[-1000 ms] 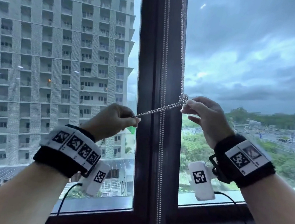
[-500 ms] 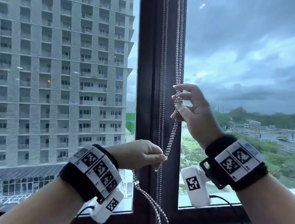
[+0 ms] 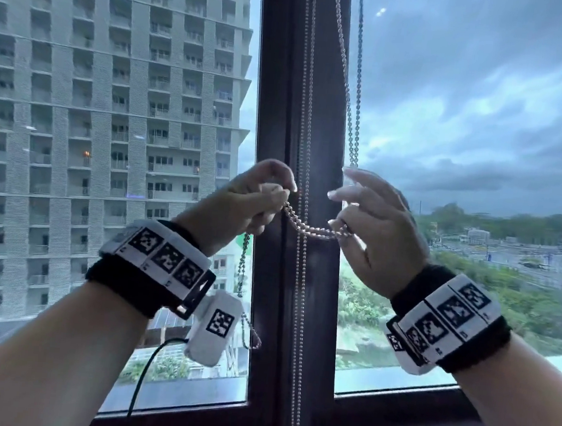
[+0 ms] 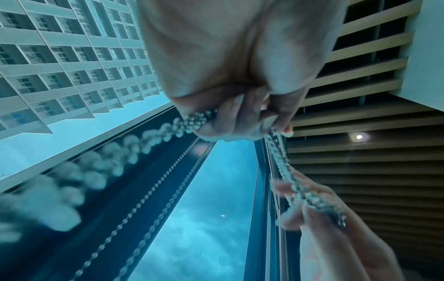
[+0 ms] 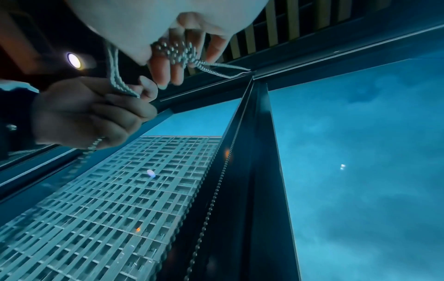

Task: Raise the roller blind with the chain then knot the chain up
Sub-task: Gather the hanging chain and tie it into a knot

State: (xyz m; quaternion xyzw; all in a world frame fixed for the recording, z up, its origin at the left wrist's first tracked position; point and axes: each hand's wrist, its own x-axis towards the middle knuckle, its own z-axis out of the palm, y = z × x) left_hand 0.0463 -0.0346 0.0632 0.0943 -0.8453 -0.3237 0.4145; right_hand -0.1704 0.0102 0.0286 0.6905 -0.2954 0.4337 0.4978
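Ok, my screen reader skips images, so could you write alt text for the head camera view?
Two hands hold a doubled bead chain slack between them before a dark window frame: the left hand pinches one end, the right hand holds the other. Another chain hangs straight down the frame; a tower block and cloudy sky lie beyond.

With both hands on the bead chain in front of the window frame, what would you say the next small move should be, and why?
Probably pull the hands apart to draw the knot snug. The left hand and right hand each pinch the bead chain, which sags slack between them in front of the window frame, and its free end dangles below the left hand. No tight knot shows yet.
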